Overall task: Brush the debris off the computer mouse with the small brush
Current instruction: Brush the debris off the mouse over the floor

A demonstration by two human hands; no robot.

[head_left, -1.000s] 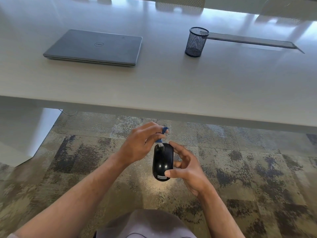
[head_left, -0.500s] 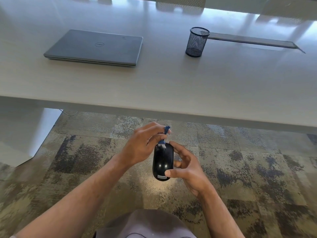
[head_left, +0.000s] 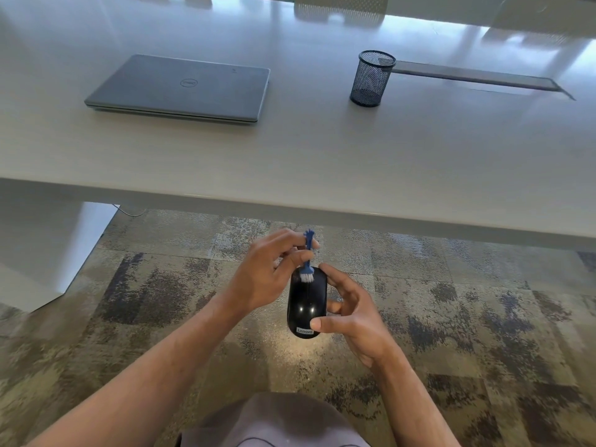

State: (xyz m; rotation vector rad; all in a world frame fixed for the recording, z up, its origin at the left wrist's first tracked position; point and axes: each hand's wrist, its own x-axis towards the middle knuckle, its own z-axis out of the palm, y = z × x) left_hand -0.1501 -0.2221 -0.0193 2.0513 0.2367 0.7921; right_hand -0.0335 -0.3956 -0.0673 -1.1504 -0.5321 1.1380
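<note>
A black computer mouse (head_left: 306, 304) with a Lenovo label is held in the air above the carpet, in front of the table edge. My right hand (head_left: 351, 311) grips it from the right side, thumb near the label end and fingers curled round its far edge. My left hand (head_left: 267, 275) pinches the blue handle of a small brush (head_left: 307, 259). The brush stands nearly upright, and its white bristles touch the far end of the mouse's top.
A pale table (head_left: 322, 162) spans the view above my hands. On it lie a shut grey laptop (head_left: 183, 88) at the left and a black mesh pen cup (head_left: 372, 79) at the right, beside a long grey cable slot (head_left: 477, 79). Patterned carpet (head_left: 483, 301) covers the floor below.
The brush has tipped more upright in my left hand, and its bristles have slid slightly down onto the mouse's far end. The mouse and my right hand have stayed put.
</note>
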